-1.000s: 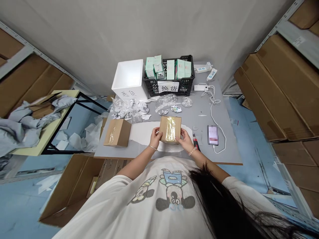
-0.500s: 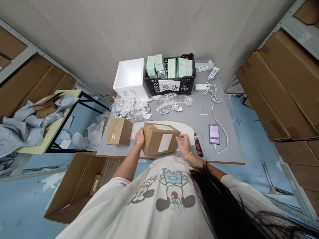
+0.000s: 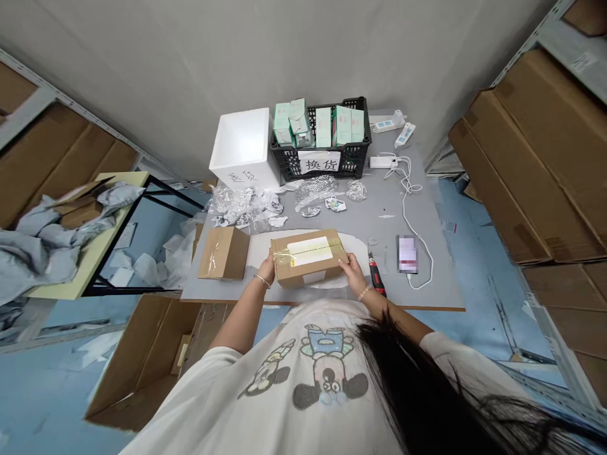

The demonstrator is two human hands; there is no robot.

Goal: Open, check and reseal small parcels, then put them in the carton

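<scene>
Between my hands is a taped cardboard box, its labelled top facing up, over a white sheet on the grey table. My left hand grips its left end, and my right hand holds the right end near the front corner. To the left stands a second cardboard box, untouched. A red and black cutter lies just right of my right hand. Farther right is a phone with a white cable plugged in.
A white foam box and a black crate of pale green boxes stand at the back. Crumpled plastic wrap lies before them. Power strips sit back right. An open carton is on the floor at left.
The held box has tipped so that its labelled top shows more and its front side less. My right hand has closed onto its right end.
</scene>
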